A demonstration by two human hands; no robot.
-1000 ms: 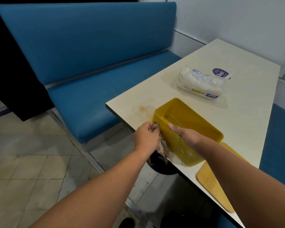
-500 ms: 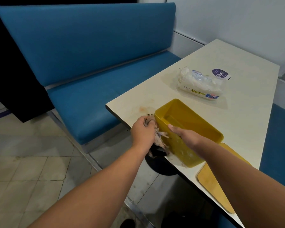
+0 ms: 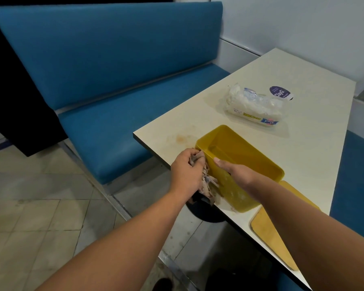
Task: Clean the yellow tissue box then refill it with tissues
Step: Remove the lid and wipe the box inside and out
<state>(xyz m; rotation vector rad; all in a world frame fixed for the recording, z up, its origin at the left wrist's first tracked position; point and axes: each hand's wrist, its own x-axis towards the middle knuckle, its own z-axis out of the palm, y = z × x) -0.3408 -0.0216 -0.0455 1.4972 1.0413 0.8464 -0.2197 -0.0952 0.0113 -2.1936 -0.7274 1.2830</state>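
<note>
Item 1: yellow tissue box (image 3: 243,164), rectangular open-topped tub of smooth, glossy plastic with rounded corners, interior bare. It stood at the near corner of the table (image 3: 315,143), its long axis running from 10 o'clock to 4 o'clock. Its near outer wall showed pale smears.

Item 2: cloth (image 3: 206,181), crumpled, frayed, greyish-pink rag, bunched against the box's near-left corner and trailing down over the table edge.

Item 3: left hand (image 3: 187,171), fingers curled tight round the cloth, knuckles at 9 o'clock of the box, pressing the rag to its outer wall.

Item 4: right hand (image 3: 237,172), laid along the near long wall, thumb extended flat along the rim; its fingers were hidden, so whether it clasped the box could not be told.

Item 5: tissue pack (image 3: 253,107), soft, crinkled clear plastic over white tissues, at 12 o'clock of the box, well apart. A yellow strip carried upside-down lettering, not legible.

Item 6: round purple label (image 3: 280,93), reading "ClayG", just beyond the pack.

Item 7: yellow lid (image 3: 275,229), flat, matte, rounded corners, at 5 o'clock of the box.

Item 8: blue bench (image 3: 114,70), smooth padded upholstery, at 10 o'clock.
</note>
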